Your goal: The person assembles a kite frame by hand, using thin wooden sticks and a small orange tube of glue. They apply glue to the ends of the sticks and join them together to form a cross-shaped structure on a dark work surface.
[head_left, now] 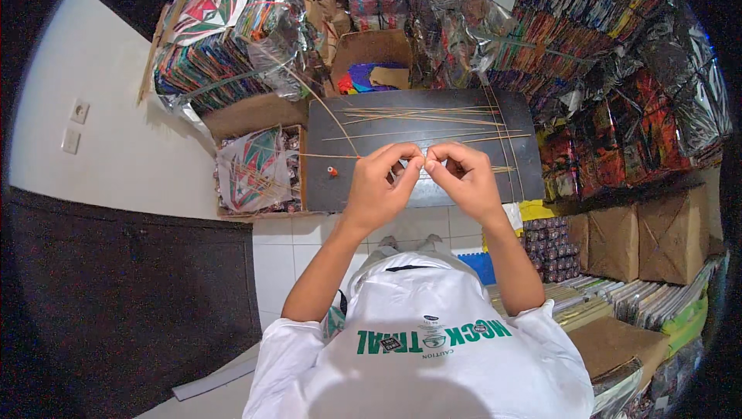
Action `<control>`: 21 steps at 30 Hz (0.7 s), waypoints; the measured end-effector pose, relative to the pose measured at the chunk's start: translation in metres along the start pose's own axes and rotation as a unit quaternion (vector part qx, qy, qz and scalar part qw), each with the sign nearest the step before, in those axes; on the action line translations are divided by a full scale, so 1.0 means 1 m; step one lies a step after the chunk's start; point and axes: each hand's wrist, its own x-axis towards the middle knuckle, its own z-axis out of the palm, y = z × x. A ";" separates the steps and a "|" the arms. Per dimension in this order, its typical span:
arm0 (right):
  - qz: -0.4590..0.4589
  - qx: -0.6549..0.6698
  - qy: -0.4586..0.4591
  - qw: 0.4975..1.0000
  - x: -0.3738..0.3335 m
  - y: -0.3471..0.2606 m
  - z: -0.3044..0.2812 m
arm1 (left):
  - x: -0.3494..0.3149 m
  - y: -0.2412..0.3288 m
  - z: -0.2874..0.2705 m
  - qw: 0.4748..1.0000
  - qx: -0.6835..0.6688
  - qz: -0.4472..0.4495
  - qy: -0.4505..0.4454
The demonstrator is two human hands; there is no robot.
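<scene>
Both my hands meet over a dark rectangular table [433, 193], their fingertips almost touching. My left hand [384, 181] is closed in a pinch, and a thin bamboo stick [328, 156] runs into it from the left. A second, curved stick [321, 102] slants from the upper left down to the same hand. My right hand [469, 177] pinches too; whatever is between its fingertips is too small to make out. Stick ends show just past its right side. Several loose thin sticks [433, 115] lie across the table beyond my hands. A small orange-red spool [332, 172] is left of my left hand.
Left of the table, an open box [300, 158] holds a printed kite [255, 168] and sticks. Bundled stacks of colourful sheets [232, 56] rise behind. More wrapped bundles [618, 137] and brown paper parcels [672, 233] stand at the right. Two long sticks [498, 129] cross the table's right end.
</scene>
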 end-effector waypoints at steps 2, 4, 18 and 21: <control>0.001 -0.040 -0.005 0.999 0.000 -0.009 -0.001 | -0.001 0.000 0.001 0.999 0.034 -0.003 0.007; -0.031 -0.087 -0.010 0.996 0.001 -0.017 -0.004 | -0.002 -0.005 0.003 0.997 0.073 0.027 0.009; -0.033 0.003 0.003 0.999 -0.003 -0.008 0.000 | -0.012 -0.012 0.002 0.997 -0.060 -0.040 0.016; -0.045 -0.001 0.031 0.999 -0.007 -0.010 0.008 | -0.013 -0.007 0.004 0.995 -0.070 -0.067 0.037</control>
